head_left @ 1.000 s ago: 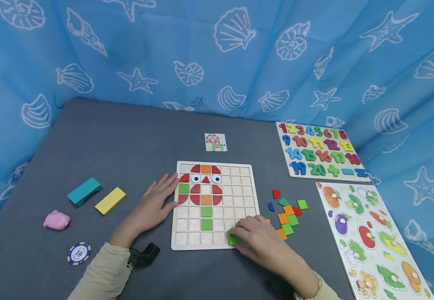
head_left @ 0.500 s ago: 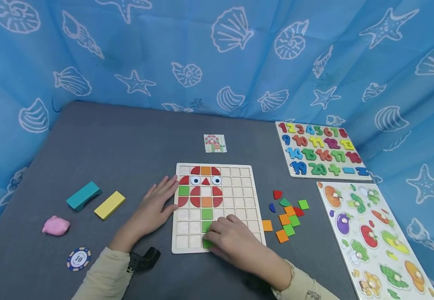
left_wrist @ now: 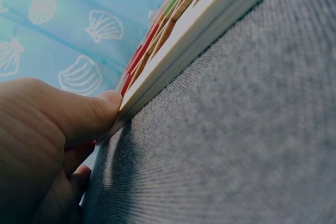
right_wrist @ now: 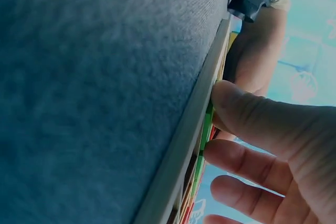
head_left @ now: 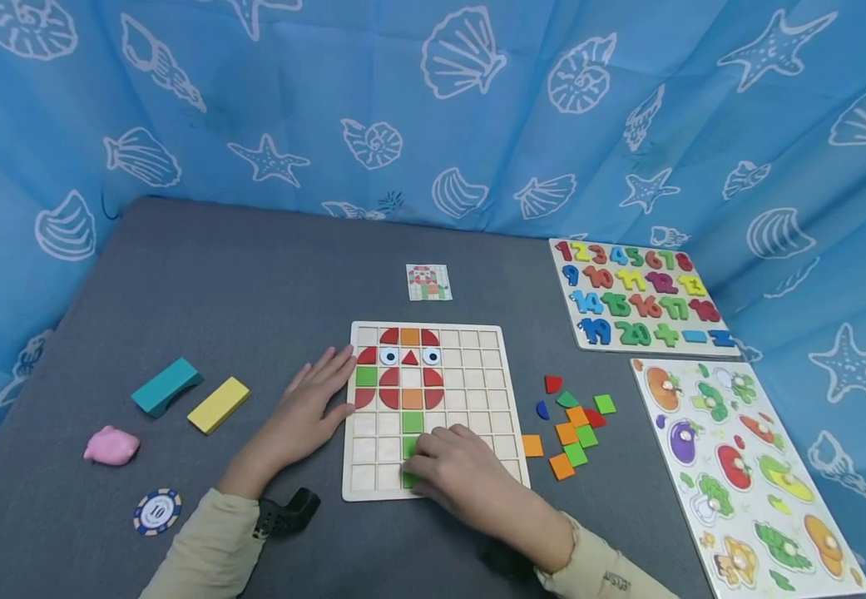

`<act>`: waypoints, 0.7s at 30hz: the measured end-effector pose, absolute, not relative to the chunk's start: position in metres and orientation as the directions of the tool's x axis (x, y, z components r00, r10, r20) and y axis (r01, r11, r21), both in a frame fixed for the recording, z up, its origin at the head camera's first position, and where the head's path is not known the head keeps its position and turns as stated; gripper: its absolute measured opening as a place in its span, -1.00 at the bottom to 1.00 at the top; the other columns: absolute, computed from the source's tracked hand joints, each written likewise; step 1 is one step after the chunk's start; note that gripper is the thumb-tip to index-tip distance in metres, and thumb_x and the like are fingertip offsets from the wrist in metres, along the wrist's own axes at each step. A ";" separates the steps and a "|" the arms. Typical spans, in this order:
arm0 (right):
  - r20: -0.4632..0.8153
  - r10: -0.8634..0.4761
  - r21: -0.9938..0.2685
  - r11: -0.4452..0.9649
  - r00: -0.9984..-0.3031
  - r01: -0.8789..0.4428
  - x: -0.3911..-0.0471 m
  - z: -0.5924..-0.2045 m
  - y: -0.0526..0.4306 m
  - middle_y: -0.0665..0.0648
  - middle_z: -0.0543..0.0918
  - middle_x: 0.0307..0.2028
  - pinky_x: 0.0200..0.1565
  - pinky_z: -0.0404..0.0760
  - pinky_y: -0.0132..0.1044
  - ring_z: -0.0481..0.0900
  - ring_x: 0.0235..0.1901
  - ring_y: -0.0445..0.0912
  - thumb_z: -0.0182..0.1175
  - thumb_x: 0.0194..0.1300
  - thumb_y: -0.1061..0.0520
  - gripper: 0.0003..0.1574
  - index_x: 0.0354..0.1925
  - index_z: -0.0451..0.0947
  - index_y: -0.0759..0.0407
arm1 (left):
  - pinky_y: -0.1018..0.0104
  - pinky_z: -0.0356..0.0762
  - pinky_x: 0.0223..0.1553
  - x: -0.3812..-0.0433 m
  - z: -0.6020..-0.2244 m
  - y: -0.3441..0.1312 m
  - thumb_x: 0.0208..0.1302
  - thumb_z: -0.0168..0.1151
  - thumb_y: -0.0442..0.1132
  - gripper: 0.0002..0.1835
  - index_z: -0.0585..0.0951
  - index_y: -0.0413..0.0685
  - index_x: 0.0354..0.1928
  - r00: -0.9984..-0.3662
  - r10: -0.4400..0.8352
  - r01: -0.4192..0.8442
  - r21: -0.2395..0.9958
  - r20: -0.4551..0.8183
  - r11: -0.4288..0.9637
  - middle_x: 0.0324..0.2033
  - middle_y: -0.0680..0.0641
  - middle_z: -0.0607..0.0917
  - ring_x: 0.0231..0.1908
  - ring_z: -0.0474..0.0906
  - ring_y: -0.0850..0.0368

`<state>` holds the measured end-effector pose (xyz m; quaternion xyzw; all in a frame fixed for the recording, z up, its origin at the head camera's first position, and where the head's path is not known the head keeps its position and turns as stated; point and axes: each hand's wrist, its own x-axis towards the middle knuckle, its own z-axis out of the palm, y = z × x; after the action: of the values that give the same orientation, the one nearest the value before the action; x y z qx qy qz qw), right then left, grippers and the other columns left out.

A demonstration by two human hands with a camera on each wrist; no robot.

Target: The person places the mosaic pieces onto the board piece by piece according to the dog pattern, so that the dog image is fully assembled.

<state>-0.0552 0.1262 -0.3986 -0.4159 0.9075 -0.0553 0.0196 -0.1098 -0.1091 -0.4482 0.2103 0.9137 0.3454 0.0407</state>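
A pale wooden grid board [head_left: 477, 399] lies in the middle of the table. Its left part carries red curved pieces, two eye tiles, a red triangle, and orange and green squares. My left hand [head_left: 309, 420] rests along the board's left edge with fingers extended; the left wrist view shows the thumb [left_wrist: 94, 113] against that edge. Over the bottom rows, my right hand [head_left: 458, 474] pinches a green square tile [head_left: 408, 480] at the lower end of the green column. In the right wrist view, thumb and index finger sit at either end of this green tile [right_wrist: 207, 124].
A small pattern card [head_left: 428, 283] lies behind the board. Loose coloured pieces [head_left: 576, 416] are scattered to its right, near a number puzzle [head_left: 638, 345] and a vegetable puzzle [head_left: 762, 507]. At left lie teal [head_left: 166, 387] and yellow blocks [head_left: 219, 405], a pink pig [head_left: 112, 445] and a poker chip [head_left: 157, 511].
My right hand has moved left along the board's bottom row with the green square tile, to below the green column, and stays there. The left hand keeps its place.
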 end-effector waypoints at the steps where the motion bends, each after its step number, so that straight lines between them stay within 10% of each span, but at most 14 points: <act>1: 0.010 -0.759 -0.117 0.646 -0.651 -0.754 -0.056 -0.399 0.126 -0.13 0.51 -0.37 -0.32 0.37 -0.37 0.42 -0.33 -0.25 0.30 0.01 -0.07 -0.71 -0.23 0.63 -0.10 | -0.10 -0.23 0.25 -0.110 -0.448 -0.109 0.19 0.15 -0.18 -0.32 0.14 -0.15 0.32 -0.908 0.414 0.357 0.649 0.071 0.672 0.33 -0.10 0.09 0.34 -0.13 -0.07; 21: 0.039 -0.439 -0.068 0.895 -0.898 -0.441 -0.059 -0.401 0.245 -0.06 0.51 -0.41 -0.41 0.52 -0.37 0.43 -0.46 -0.26 0.47 -0.25 0.10 -0.60 -0.31 0.63 0.06 | -0.14 -0.19 0.23 -0.110 -0.452 -0.109 0.16 0.17 -0.20 -0.31 0.16 -0.15 0.31 -0.901 0.420 0.384 0.642 0.106 0.664 0.33 -0.11 0.11 0.33 -0.11 -0.10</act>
<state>-0.0595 0.2448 -0.4008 -0.2260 0.9733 -0.0375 -0.0114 -0.1098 -0.1088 -0.4522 0.2205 0.9116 0.3459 0.0258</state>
